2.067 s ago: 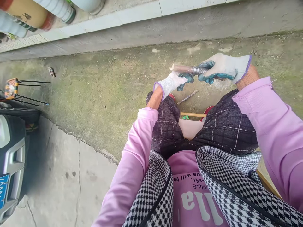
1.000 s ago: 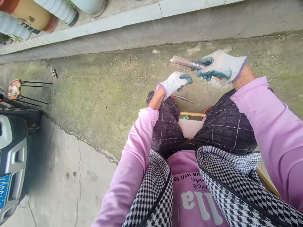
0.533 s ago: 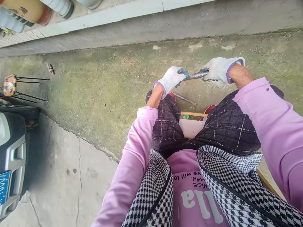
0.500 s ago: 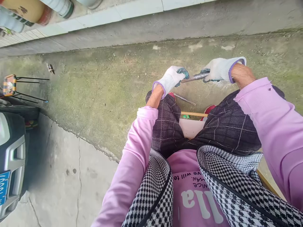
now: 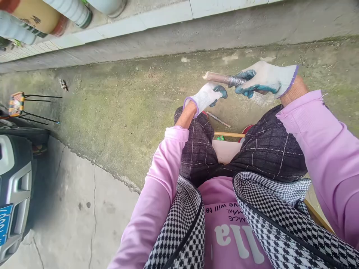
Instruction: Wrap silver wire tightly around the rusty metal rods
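Head view: mossy concrete ground (image 5: 117, 112) is seen below, with a car's front (image 5: 14, 186) cut off at the left edge. The person's knees (image 5: 196, 142), in checked trousers, are seen in the middle. Beyond them the gloved right hand (image 5: 263, 78) is closed around a metal rod (image 5: 221, 78), which is held roughly level above the ground, its free end pointing left. The gloved left hand (image 5: 206, 98) is kept loosely curled just below that rod, apart from it, with nothing gripped. A thinner rod (image 5: 219, 120) is laid on the ground beneath.
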The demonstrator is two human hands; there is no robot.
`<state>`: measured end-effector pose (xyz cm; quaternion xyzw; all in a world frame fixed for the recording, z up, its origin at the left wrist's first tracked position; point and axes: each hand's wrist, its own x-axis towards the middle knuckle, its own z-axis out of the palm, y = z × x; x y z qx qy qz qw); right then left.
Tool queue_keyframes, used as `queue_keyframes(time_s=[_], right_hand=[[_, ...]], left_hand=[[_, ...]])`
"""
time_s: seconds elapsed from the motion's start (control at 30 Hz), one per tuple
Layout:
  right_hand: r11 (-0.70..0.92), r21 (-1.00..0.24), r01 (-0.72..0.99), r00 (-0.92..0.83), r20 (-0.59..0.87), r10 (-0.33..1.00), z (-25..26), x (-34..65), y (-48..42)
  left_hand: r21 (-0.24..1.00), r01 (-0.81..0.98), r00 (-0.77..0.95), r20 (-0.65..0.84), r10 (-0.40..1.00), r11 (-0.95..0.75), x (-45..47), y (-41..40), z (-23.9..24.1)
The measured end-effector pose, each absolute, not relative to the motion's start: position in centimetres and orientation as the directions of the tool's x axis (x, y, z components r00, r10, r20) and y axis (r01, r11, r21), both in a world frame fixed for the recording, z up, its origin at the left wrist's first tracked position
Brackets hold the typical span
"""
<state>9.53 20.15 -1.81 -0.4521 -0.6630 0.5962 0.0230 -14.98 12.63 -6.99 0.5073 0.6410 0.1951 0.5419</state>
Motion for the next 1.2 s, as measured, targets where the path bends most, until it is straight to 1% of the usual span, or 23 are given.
queue_keyframes(time_s=[0.1,0.17,0.23,0.3,0.37,0.4,0.47,0.53,0.6,0.67,0.73,0.8,0.9,1.0,1.1,1.17,1.2], right_hand=[[-0.127,-0.812,0.570,-0.523,-0.477,0.706,-1.4,8.1,19.9],[-0.066,-0.774,0.630,-0.499,-0.469,0.729,-1.6,7.4,20.1],[0.054,-0.684,0.728,-0.503,-0.479,0.720,-2.3,6.9,20.5],[0.205,-0.537,0.818,-0.499,-0.487,0.717,-3.3,6.4,21.2],[0.311,-0.394,0.865,-0.485,-0.492,0.723,-4.4,6.1,21.9],[0.338,-0.342,0.877,-0.474,-0.496,0.727,-4.8,6.0,22.2],[0.364,-0.284,0.887,-0.461,-0.521,0.718,-5.5,6.2,22.5],[0.375,-0.271,0.887,-0.462,-0.552,0.694,-5.9,6.7,22.6],[0.366,-0.291,0.884,-0.467,-0.593,0.656,-6.0,7.5,22.4],[0.320,-0.352,0.880,-0.476,-0.632,0.612,-6.0,8.6,22.0],[0.256,-0.454,0.853,-0.515,-0.658,0.549,-5.9,9.6,21.7],[0.191,-0.570,0.799,-0.582,-0.652,0.486,-5.8,10.5,21.5],[0.130,-0.677,0.724,-0.656,-0.619,0.431,-5.0,11.5,21.4],[0.038,-0.737,0.674,-0.661,-0.580,0.476,-4.0,11.7,21.2],[-0.072,-0.792,0.607,-0.623,-0.530,0.576,-3.0,10.9,20.8],[-0.092,-0.803,0.588,-0.577,-0.497,0.648,-2.6,9.8,20.6],[-0.069,-0.790,0.609,-0.549,-0.482,0.683,-2.5,9.1,20.5]], left_hand=[[0.794,0.449,0.138,-0.515,0.846,0.410,-14.3,12.3,-6.1],[0.804,0.433,0.151,-0.510,0.847,0.407,-14.1,12.2,-5.7],[0.803,0.436,0.161,-0.515,0.842,0.407,-14.1,12.2,-5.7],[0.790,0.455,0.167,-0.528,0.833,0.410,-14.3,12.3,-5.9],[0.784,0.468,0.159,-0.528,0.834,0.407,-14.5,12.3,-6.2],[0.785,0.469,0.148,-0.521,0.840,0.404,-14.6,12.4,-6.3],[0.791,0.462,0.123,-0.505,0.854,0.401,-14.8,12.5,-6.4],[0.799,0.443,0.110,-0.500,0.859,0.408,-15.1,12.7,-6.5],[0.800,0.433,0.108,-0.503,0.857,0.415,-15.4,13.0,-6.8],[0.788,0.452,0.100,-0.511,0.854,0.418,-15.7,13.2,-7.1],[0.774,0.476,0.081,-0.511,0.856,0.417,-15.9,13.3,-7.5],[0.781,0.481,0.079,-0.491,0.868,0.398,-16.0,13.3,-7.7],[0.813,0.461,0.110,-0.452,0.885,0.357,-16.2,13.2,-7.6],[0.817,0.441,0.129,-0.467,0.874,0.371,-15.9,13.0,-7.1],[0.813,0.425,0.131,-0.490,0.862,0.398,-15.1,12.8,-6.5],[0.815,0.415,0.140,-0.497,0.856,0.405,-14.5,12.6,-6.1],[0.812,0.417,0.141,-0.502,0.853,0.409,-14.2,12.6,-5.9]])
